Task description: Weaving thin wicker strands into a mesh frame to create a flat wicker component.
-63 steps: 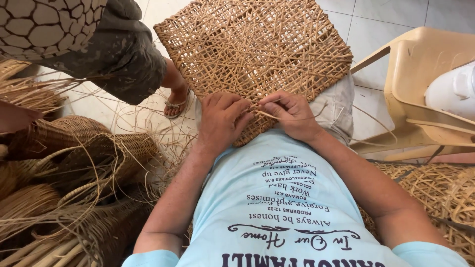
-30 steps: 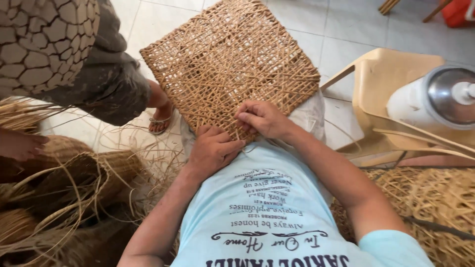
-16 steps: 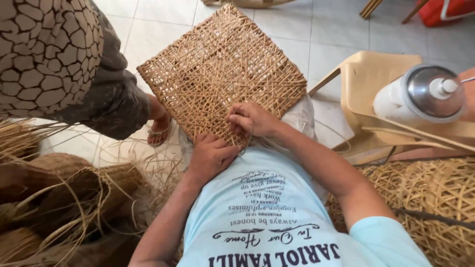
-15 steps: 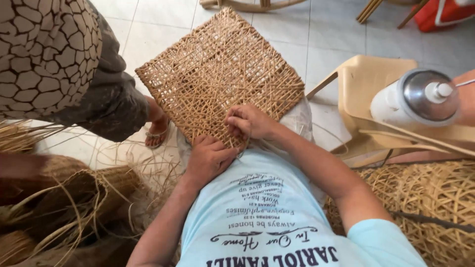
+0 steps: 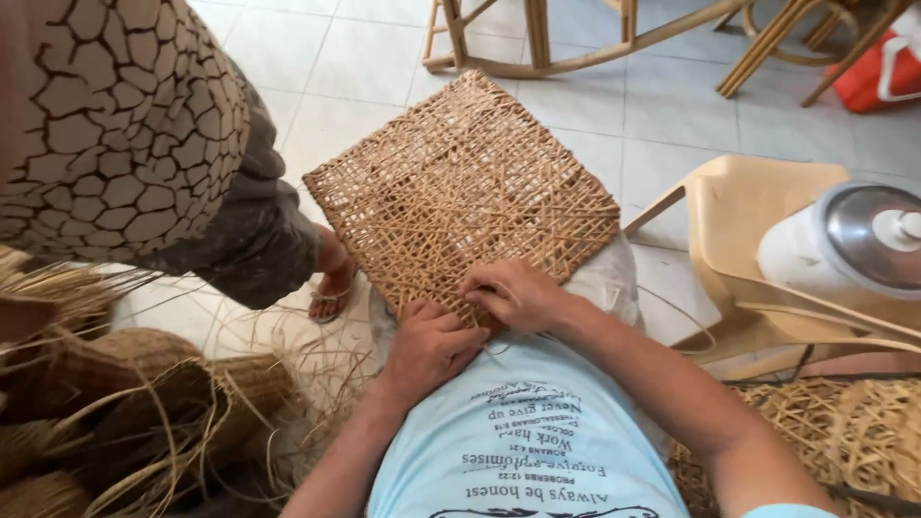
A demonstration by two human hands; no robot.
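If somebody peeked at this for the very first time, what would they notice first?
Most likely the big square tan woven cane panel in the middle, resting on the person's lap, with the left hand and right hand pressed on its near edge. Next, another person's brown-and-cream crackle-patterned garment fills the upper left corner. At the right edge, a white jug with a shiny metal lid sits on a pale plastic chair.

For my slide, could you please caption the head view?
Both hands, left hand and right hand, work the near edge of a square woven panel.
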